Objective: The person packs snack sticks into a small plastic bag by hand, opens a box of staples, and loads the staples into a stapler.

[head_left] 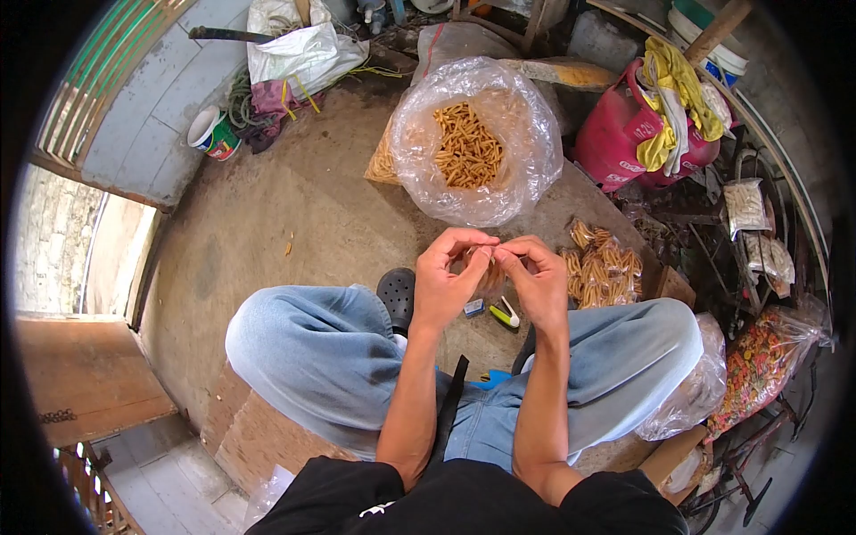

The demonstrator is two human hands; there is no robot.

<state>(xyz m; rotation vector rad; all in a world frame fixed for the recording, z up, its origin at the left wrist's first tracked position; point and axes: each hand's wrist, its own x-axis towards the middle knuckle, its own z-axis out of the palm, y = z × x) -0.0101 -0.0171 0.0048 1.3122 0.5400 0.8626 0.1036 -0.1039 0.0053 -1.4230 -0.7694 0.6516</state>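
Fingers of my left hand [452, 278] and right hand [535, 278] pinch a small clear bag [490, 275] between my knees. Near it, a big open plastic bag [477, 143] holds brown sticks [468, 145].

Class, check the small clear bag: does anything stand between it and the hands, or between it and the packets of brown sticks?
Nothing visible separates the small clear bag from the left hand and right hand, which pinch it. Toward the packets of brown sticks, only the right hand visibly stands in between.
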